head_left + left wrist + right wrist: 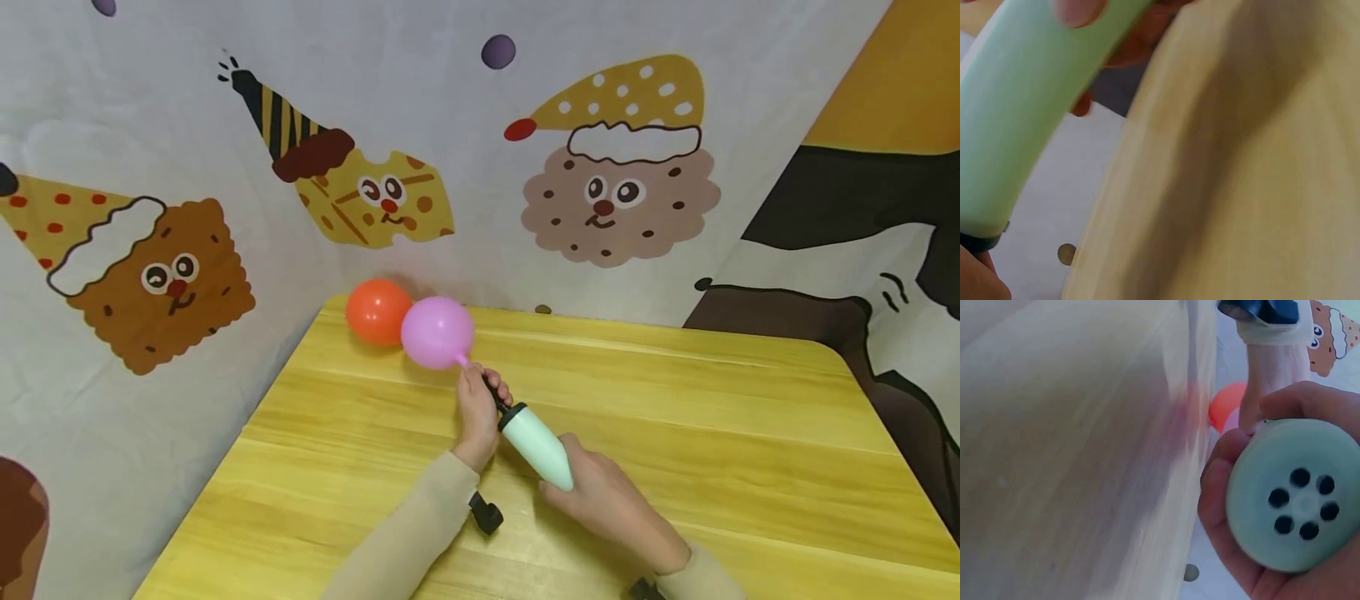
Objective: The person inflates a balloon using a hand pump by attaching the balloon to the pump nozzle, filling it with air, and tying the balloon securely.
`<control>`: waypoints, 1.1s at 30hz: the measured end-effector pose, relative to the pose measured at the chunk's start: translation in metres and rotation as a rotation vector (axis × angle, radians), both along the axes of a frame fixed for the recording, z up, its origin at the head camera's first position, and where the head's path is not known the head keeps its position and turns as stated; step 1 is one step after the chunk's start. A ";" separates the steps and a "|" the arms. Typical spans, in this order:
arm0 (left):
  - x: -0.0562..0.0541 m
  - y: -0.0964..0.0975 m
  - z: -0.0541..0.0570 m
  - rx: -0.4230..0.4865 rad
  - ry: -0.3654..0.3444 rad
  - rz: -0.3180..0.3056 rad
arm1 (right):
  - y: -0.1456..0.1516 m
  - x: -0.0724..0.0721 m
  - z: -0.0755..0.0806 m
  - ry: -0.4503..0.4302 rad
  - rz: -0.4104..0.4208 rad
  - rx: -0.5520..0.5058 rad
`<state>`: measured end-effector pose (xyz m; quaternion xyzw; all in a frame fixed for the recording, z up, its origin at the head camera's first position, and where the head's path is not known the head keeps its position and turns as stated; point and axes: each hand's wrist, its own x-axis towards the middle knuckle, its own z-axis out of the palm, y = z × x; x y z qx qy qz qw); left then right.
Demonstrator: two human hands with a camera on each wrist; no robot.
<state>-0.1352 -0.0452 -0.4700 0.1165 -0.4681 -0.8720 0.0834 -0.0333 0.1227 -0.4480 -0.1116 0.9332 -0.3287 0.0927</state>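
A mint-green balloon pump (536, 443) slants over the table, its black nozzle end toward the back. Around its rear end wraps my right hand (611, 504); the right wrist view shows the pump's round end cap (1305, 500) with several dark holes, fingers curled about it. My left hand (478, 412) pinches the neck of an inflated pink balloon (437, 331) at the nozzle, and the fingers partly hide that joint. In the left wrist view, the green pump body (1022, 112) fills the upper left. An orange-red balloon (378, 312) sits beside the pink one.
The wooden table (712, 442) has its back edge close to a white cloth backdrop (480, 208) printed with cartoon snacks in party hats. A black wrist strap piece (486, 515) hangs at my left sleeve.
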 end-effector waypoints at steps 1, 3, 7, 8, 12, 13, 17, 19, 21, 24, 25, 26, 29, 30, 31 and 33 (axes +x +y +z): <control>-0.001 -0.001 0.001 0.003 0.001 0.002 | 0.000 0.000 0.001 0.000 0.003 -0.011; -0.006 -0.005 0.004 0.002 0.008 0.009 | 0.002 0.001 0.003 0.005 0.012 -0.032; -0.015 -0.018 0.011 0.021 0.035 0.037 | 0.015 0.007 0.007 0.014 0.051 -0.055; -0.018 -0.021 0.013 0.026 0.042 0.047 | 0.020 0.009 0.008 0.009 0.058 -0.053; -0.023 -0.036 0.016 0.040 0.054 0.076 | 0.040 0.019 0.010 0.017 0.107 -0.031; -0.024 -0.038 0.017 0.044 0.055 0.082 | 0.043 0.021 0.010 0.019 0.116 -0.029; -0.020 -0.038 0.015 0.056 0.053 0.099 | 0.045 0.023 0.010 0.037 0.137 -0.008; -0.017 -0.034 0.014 0.057 0.049 0.098 | 0.040 0.022 0.010 0.036 0.127 0.009; -0.012 -0.029 0.011 0.052 0.041 0.082 | 0.032 0.018 0.008 0.035 0.112 0.025; -0.006 -0.020 0.006 0.048 0.029 0.046 | 0.018 0.010 0.006 0.017 0.089 0.017; -0.003 -0.017 0.004 0.043 0.022 0.030 | 0.014 0.007 0.005 0.010 0.084 0.008; 0.000 -0.014 0.003 0.034 0.016 0.017 | 0.010 0.005 0.004 0.004 0.081 -0.002; 0.004 -0.006 0.001 0.004 0.005 -0.017 | 0.004 0.000 0.003 -0.012 0.067 -0.018; 0.004 -0.004 0.000 -0.003 0.004 -0.025 | 0.003 0.000 0.003 -0.016 0.063 -0.022; 0.003 -0.003 0.000 -0.012 0.004 -0.031 | 0.003 0.000 0.002 -0.021 0.059 -0.029; 0.001 -0.003 0.001 -0.018 0.009 -0.035 | 0.005 0.001 0.002 -0.027 0.054 -0.045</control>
